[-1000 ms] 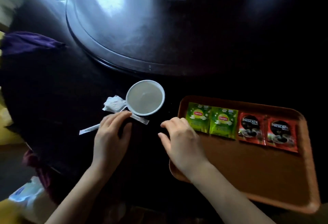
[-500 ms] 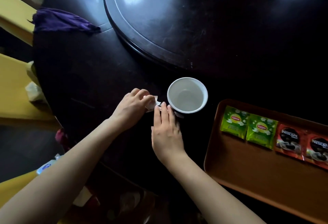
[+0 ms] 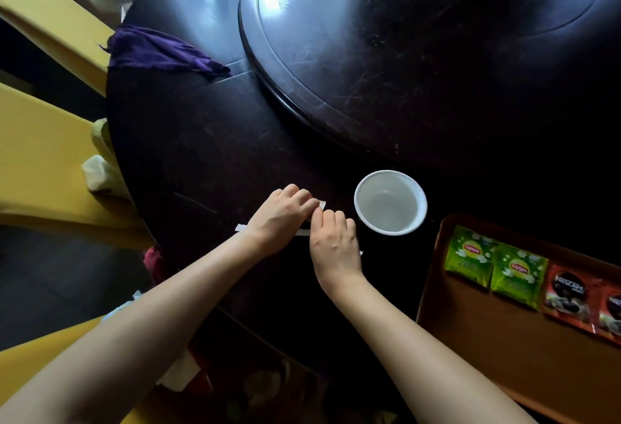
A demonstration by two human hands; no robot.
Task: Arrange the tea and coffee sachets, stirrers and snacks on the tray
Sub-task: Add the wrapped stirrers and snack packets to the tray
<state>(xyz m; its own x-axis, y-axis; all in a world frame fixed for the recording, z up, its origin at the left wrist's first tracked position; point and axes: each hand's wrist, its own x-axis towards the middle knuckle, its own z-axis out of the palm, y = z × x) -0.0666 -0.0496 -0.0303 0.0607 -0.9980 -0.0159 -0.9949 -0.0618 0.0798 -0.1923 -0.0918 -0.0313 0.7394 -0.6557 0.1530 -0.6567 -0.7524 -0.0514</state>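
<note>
My left hand (image 3: 282,215) is closed on a small white packet (image 3: 322,203) just left of a white cup (image 3: 389,201). My right hand (image 3: 332,238) lies knuckles-up beside it, fingertips at the same packet and hidden underneath. A paper-wrapped stirrer (image 3: 240,228) runs under both hands, and a white tip shows at the right hand's far side. On the orange tray (image 3: 433,289) at the right, two green Lipton tea sachets (image 3: 468,249) and two red Nescafe coffee sachets (image 3: 568,292) lie in a row along the far edge.
The dark round table (image 3: 201,154) carries a raised turntable (image 3: 403,54) behind the cup. A purple cloth (image 3: 158,50) lies at the table's far left edge. Yellow seating (image 3: 40,141) and tissue paper stand left of the table.
My view has swung left, so the tray sits further right. Both hands came together left of the cup; the left hand took up the white packet, and the right hand left the tray.
</note>
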